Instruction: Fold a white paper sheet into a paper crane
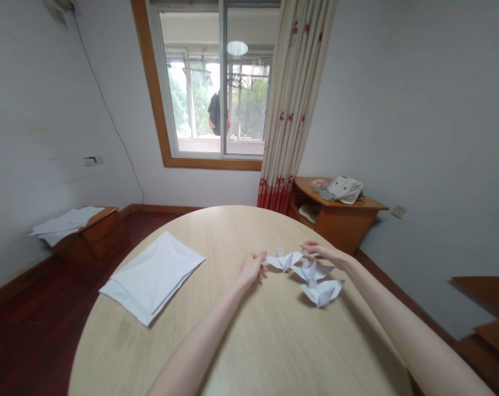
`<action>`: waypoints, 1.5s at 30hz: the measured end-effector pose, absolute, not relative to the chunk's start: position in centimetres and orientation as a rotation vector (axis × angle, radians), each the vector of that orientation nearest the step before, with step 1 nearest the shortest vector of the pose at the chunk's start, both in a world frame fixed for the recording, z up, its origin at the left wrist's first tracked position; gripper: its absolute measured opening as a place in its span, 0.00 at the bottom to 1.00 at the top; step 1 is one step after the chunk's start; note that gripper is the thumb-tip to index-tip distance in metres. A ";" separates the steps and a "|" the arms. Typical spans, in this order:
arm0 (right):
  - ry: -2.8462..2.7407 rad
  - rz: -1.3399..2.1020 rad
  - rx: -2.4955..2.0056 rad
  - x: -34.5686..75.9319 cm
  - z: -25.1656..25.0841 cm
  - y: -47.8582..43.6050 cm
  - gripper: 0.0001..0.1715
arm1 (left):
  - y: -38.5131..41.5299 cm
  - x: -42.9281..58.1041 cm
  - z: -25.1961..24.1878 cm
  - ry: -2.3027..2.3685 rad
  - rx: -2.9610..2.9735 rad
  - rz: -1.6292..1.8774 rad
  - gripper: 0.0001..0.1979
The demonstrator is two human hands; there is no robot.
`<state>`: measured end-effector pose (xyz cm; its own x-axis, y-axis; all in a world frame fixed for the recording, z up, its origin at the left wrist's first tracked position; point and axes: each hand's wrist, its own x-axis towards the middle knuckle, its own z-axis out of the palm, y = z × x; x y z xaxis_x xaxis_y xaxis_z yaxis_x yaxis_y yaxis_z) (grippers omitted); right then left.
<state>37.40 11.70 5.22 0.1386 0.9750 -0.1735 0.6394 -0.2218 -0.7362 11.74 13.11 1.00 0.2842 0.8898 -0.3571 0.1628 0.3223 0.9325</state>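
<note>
Three folded white paper cranes stand in a close row on the round table (pixel 216 330). My left hand (pixel 253 267) pinches the left wing tip of the farthest paper crane (pixel 284 262). At that crane's other wing tip, my right hand (pixel 317 251) has its thumb and fingers closed on the paper. Just in front of it sits the middle paper crane (pixel 314 270), below my right hand. Closest to me is the third paper crane (pixel 322 293), wings spread, with neither hand on it.
A stack of creased white paper sheets (pixel 154 278) lies on the table's left side. Beyond the table, a wooden cabinet (pixel 340 220) holds a cloth bag (pixel 345 189). At the left wall, more paper (pixel 68 224) covers a low wooden cabinet (pixel 105 231).
</note>
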 end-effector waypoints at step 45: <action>-1.332 0.784 -1.182 6.9 -3.6 16.4 0.18 | 7.5 -12.7 3.1 1.723 1.519 1.924 0.12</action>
